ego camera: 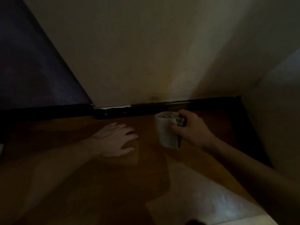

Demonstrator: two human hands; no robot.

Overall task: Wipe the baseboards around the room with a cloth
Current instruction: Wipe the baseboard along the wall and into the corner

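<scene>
Two hands — left hand (116, 139) flat, right hand (191, 127) gripping cloth (165, 132) (just beside baseboard (186, 105)).

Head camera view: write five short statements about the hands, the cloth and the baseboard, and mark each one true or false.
1. The right hand grips the cloth. True.
2. The left hand also holds a cloth. False: it is empty, fingers spread, over the wooden floor.
3. The baseboard is white. False: it is dark, with pale chipped patches near the wall corner.
4. The cloth is near the foot of the baseboard. True, though whether it touches cannot be told.
5. The cloth is dark red. False: it is light-coloured, with a greyish bunched top.
</scene>
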